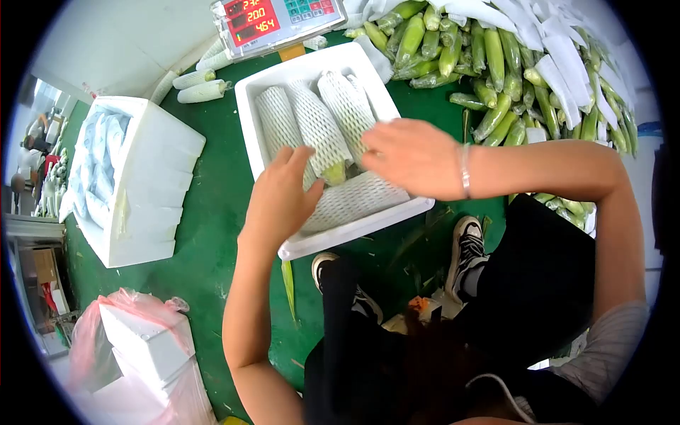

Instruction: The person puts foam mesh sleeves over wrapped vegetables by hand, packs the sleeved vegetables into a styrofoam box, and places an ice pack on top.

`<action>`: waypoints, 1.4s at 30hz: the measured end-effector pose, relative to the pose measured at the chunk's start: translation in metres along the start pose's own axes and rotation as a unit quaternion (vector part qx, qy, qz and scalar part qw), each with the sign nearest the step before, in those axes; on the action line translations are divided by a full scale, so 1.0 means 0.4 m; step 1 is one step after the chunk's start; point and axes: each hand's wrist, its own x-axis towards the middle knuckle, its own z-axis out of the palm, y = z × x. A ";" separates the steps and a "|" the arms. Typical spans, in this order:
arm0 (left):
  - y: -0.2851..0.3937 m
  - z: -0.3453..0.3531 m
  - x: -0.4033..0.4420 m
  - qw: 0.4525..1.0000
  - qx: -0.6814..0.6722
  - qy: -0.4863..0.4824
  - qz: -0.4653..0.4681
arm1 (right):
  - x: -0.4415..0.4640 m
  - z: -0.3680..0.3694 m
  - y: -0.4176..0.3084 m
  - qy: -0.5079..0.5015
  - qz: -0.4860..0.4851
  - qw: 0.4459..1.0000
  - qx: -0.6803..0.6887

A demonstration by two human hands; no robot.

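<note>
Netted corn cobs [315,120] in a foam box [358,231], one laid crosswise, apparently for snug packing; above them, left hand [280,193], grip moderately wide; right hand [414,157], blurred, grip cannot be told

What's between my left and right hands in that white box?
In the head view, the green end of a netted cob lies between your left hand and right hand.

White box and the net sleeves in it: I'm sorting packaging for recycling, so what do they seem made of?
White box: probably polystyrene foam, pale and matte, with thick walls and a rounded rim.
Net sleeves: likely soft plastic foam, white, in an open mesh hugging the contents.
</note>
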 end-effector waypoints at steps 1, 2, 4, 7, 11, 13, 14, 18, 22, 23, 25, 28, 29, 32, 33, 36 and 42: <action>0.008 0.015 -0.012 1.000 0.000 -0.001 -0.001 | 0.000 -0.033 -0.001 0.000 0.000 1.000 0.001; 0.010 0.041 -0.023 0.997 0.015 -0.080 -0.003 | 0.005 -0.060 -0.007 -0.124 0.064 0.985 0.099; -0.016 0.109 -0.019 0.986 0.033 -0.162 -0.007 | 0.005 0.000 -0.014 -0.237 0.109 0.947 0.186; -0.074 0.189 0.012 0.968 0.041 -0.248 0.010 | 0.083 0.209 -0.048 -0.302 0.069 0.948 0.066; -0.055 0.134 -0.012 0.978 0.024 -0.206 -0.028 | 0.084 0.063 -0.001 -0.417 0.032 0.901 0.116; 0.013 -0.015 -0.081 0.977 -0.164 -0.122 -0.059 | -0.011 0.027 0.038 -0.219 0.070 0.937 0.261; 0.010 -0.041 -0.138 0.968 -0.247 0.016 -0.041 | -0.066 -0.020 0.035 -0.114 0.089 0.939 0.313; -0.038 -0.097 -0.420 0.899 -0.233 0.338 -0.151 | -0.268 -0.147 0.005 -0.043 0.157 0.957 0.241; -0.124 0.048 -0.708 0.865 -0.195 0.332 -0.321 | -0.421 -0.137 -0.036 -0.120 0.209 0.927 0.288; -0.112 0.091 -0.761 0.859 -0.201 0.309 -0.355 | -0.437 -0.135 -0.039 -0.162 0.206 0.922 0.286; -0.074 0.163 -0.820 0.848 -0.202 0.288 -0.396 | -0.426 -0.147 -0.045 -0.182 0.228 0.907 0.303; -0.052 0.194 -0.840 0.834 -0.191 0.303 -0.419 | -0.392 -0.148 -0.055 -0.199 0.235 0.905 0.295; -0.051 0.187 -0.843 0.833 -0.183 0.310 -0.421 | -0.377 -0.142 -0.060 -0.194 0.220 0.916 0.272; -0.071 0.135 -0.822 0.833 -0.150 0.331 -0.417 | -0.313 -0.124 -0.097 -0.130 0.156 0.950 0.237; -0.090 0.115 -0.812 0.839 -0.142 0.329 -0.409 | -0.285 -0.115 -0.111 -0.111 0.125 0.955 0.244; -0.213 0.031 -0.765 0.868 -0.137 0.307 -0.367 | -0.206 -0.101 -0.143 -0.098 0.069 0.951 0.284; -0.362 -0.165 -0.562 0.932 0.013 0.278 -0.231 | -0.194 -0.078 -0.104 -0.043 0.130 0.953 0.269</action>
